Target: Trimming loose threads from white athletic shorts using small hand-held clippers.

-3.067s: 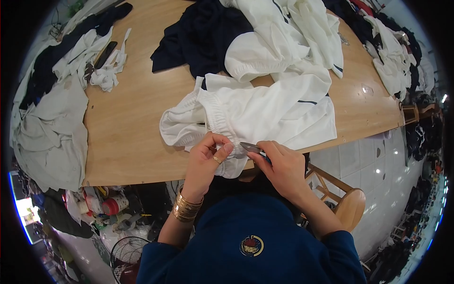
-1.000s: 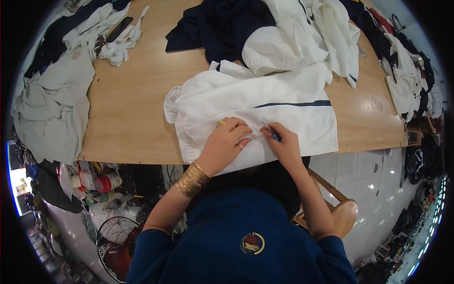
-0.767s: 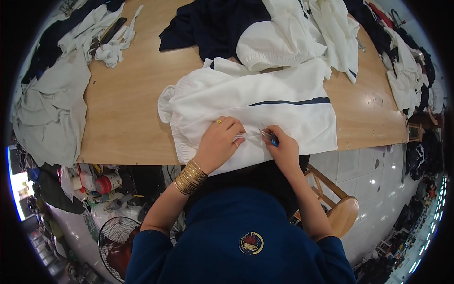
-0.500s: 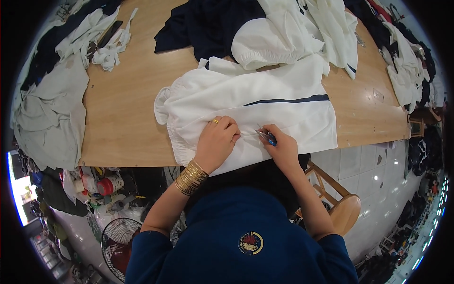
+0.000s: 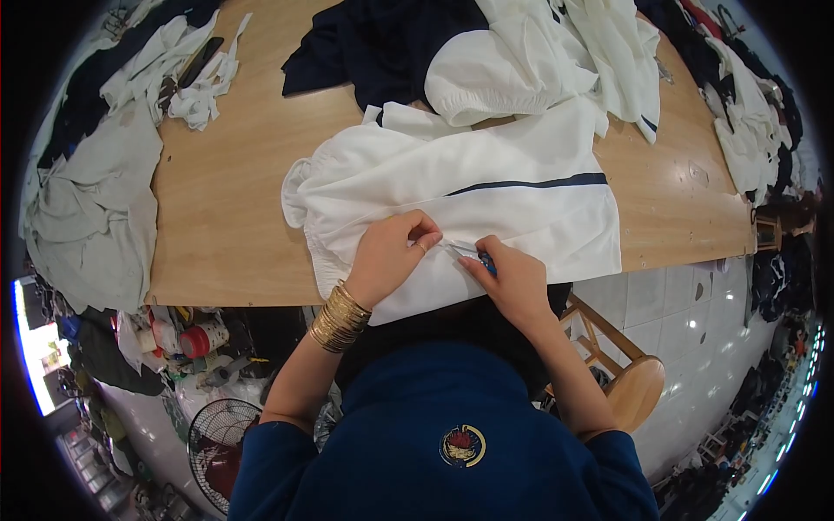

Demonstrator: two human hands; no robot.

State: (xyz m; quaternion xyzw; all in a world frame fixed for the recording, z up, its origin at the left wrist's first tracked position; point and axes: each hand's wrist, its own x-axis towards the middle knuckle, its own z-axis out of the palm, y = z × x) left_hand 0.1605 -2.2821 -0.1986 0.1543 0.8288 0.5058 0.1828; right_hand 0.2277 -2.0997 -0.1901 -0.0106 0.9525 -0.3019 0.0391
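Note:
White shorts with a gathered elastic waist at the left and a navy side stripe lie across the table's near edge. My left hand, with rings and gold bangles at the wrist, rests on them, thumb and forefinger pinched together; whatever is between the fingertips, cloth or thread, is too small to make out. Just right of it, my right hand is closed around blue-handled thread snips. Their metal blades point left, at the cloth beside my left fingertips.
Navy cloth and more white garments are heaped at the far side of the wooden table. A greyish garment hangs over the left edge. Below stand a fan at left and a wooden chair at right.
The snips in my right hand have moved left, their blades now close to my left fingertips. My left hand has turned slightly and its fingertips have lifted a little.

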